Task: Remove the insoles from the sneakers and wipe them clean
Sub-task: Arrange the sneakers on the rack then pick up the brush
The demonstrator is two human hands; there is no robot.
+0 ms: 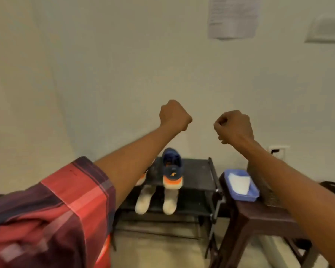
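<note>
A navy sneaker (172, 168) with an orange and white heel stands on the top shelf of a black shoe rack (198, 171). A second sneaker (141, 179) beside it is mostly hidden behind my left forearm. My left hand (174, 116) and my right hand (233, 125) are raised in front of the wall, well above the rack. Both are closed into fists with nothing in them. A blue tray (253, 191) holding a white cloth (239, 183) sits to the right of the rack.
A pair of whitish shoes (156, 200) lies on the rack's lower shelf. The blue tray rests on a dark brown stool (259, 215) against the rack's right side. A wall socket (278, 151) is behind my right arm; a paper notice (233, 16) hangs high on the wall.
</note>
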